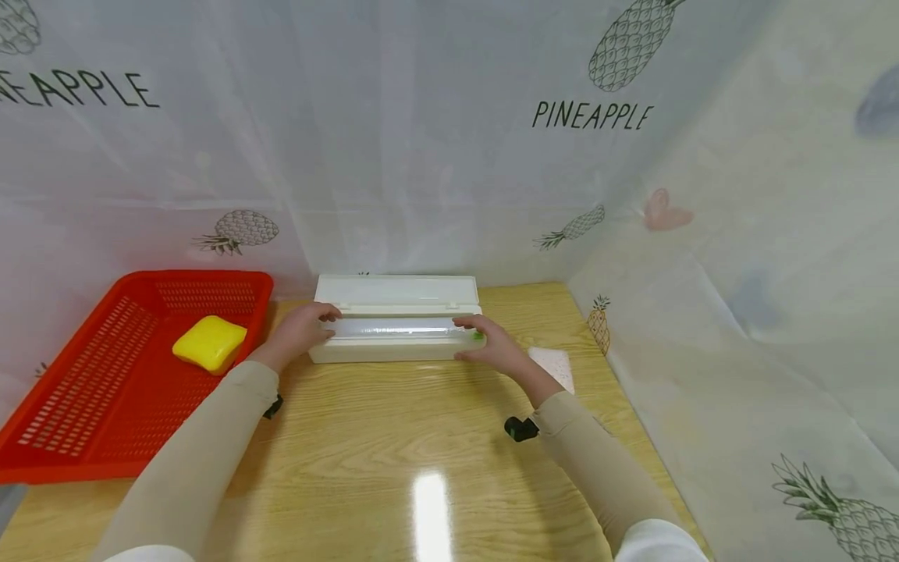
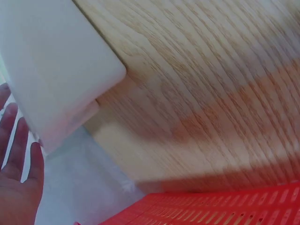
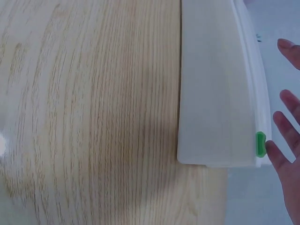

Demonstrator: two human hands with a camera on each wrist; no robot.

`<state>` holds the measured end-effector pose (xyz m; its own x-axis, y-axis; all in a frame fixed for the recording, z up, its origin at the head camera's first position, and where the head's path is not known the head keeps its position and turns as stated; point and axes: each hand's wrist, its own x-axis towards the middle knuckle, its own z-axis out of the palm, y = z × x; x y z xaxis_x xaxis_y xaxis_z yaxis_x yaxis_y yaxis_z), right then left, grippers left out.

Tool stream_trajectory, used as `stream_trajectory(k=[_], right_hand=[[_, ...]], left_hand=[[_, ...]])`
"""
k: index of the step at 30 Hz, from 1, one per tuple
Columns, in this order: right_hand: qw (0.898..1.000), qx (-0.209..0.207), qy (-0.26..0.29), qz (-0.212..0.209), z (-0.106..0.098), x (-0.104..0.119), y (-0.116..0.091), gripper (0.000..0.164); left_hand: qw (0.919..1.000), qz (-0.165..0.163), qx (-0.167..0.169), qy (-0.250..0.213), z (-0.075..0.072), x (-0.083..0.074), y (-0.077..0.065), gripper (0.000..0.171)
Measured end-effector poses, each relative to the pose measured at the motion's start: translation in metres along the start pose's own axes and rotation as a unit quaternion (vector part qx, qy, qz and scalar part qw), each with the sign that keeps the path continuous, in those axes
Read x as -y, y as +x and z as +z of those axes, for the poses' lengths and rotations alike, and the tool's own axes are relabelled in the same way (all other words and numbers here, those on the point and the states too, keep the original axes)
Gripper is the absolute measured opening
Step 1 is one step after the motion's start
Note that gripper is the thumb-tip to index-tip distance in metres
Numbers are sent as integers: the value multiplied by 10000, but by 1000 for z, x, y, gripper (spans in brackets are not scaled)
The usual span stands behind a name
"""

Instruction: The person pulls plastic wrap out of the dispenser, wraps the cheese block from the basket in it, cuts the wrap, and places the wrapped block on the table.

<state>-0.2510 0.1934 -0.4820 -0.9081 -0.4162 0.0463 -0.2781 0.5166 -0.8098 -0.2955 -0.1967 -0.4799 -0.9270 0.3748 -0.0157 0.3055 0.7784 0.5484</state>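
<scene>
A white cling film dispenser (image 1: 386, 353) lies at the back of the table, its lid (image 1: 396, 290) raised. Inside it stretches a shiny roll of cling film (image 1: 393, 328). My left hand (image 1: 298, 334) is at the dispenser's left end, fingers over the edge; the left wrist view shows these fingers (image 2: 18, 145) spread apart. At the opposite end is my right hand (image 1: 497, 345), its fingers reaching over the roll's end and its thumb low by the front wall. In the right wrist view, one fingertip sits right at a green tab (image 3: 261, 144) on the dispenser's rim.
To the left stands a red plastic basket (image 1: 91, 460) with a yellow sponge-like block (image 1: 209, 344) in it. A pale pink, flat piece (image 1: 553, 367) lies beyond my right wrist. Pineapple-printed sheeting (image 1: 435, 156) hangs behind and to the right of the wooden table (image 1: 351, 445).
</scene>
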Motion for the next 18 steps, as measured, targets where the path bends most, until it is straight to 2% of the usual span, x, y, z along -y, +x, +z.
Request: stream_trajectory(k=[4,10,14,18], right_hand=[[9999,-110,18,49,1,0,3,61],[9998,-159,-10,117,2,0,5,60],[9998,-149,53,89,2,-2,6,61],[9998,-160,38,79,2,-4,9,61]], left_hand=[[9999,46,23,132,-1,4,3,28],[9995,206,-207,106,-2,4,4,23],[9990,344,-276,-119,-5,6,5,16],[9990,215,-93,-379,-10,9,8,12]])
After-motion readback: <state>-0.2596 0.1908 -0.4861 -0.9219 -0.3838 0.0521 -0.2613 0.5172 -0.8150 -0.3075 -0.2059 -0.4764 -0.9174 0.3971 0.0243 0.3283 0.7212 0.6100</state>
